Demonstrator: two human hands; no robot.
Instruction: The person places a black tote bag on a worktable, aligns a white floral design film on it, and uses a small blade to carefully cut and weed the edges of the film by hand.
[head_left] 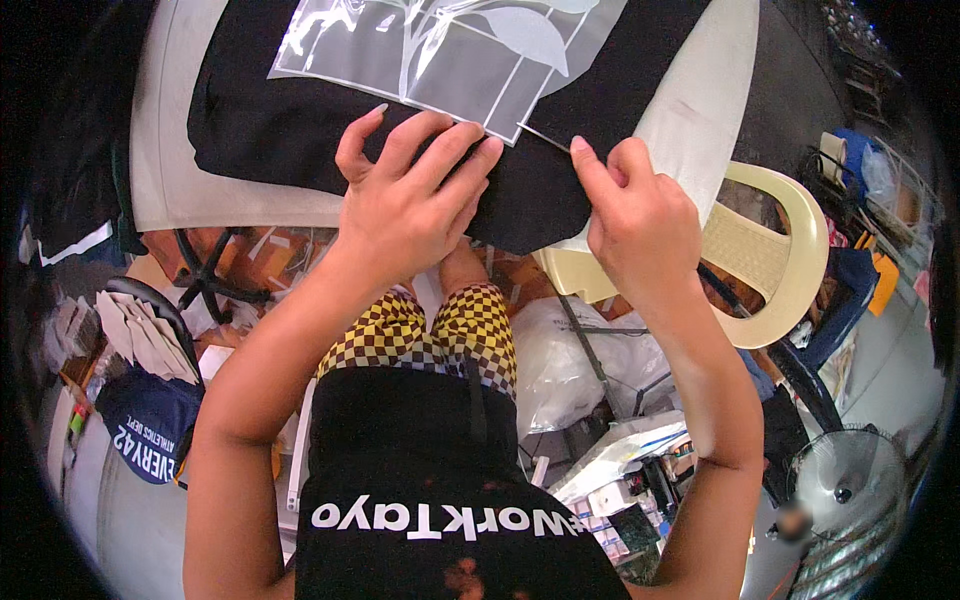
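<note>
A clear plastic film (pixel 452 62) with a white leaf design and thin white border lines lies on a black fabric piece (pixel 270 120). My left hand (pixel 405 195) rests on the fabric with its fingers spread, its fingertips at the film's near edge. My right hand (pixel 645 215) is closed, thumb and forefinger pinching a thin pale stick-like piece (pixel 547 137). The far end of that piece meets the film's near right corner. Whether it is a pick or a narrow strip, I cannot tell.
Beneath the fabric is a pale work surface (pixel 165 180) with a curved edge. A cream plastic chair (pixel 805 240) stands at the right, with a fan (pixel 843 495) lower down. White plastic bags (pixel 550 375) sit below the table. A dark bag (pixel 150 425) is at the left.
</note>
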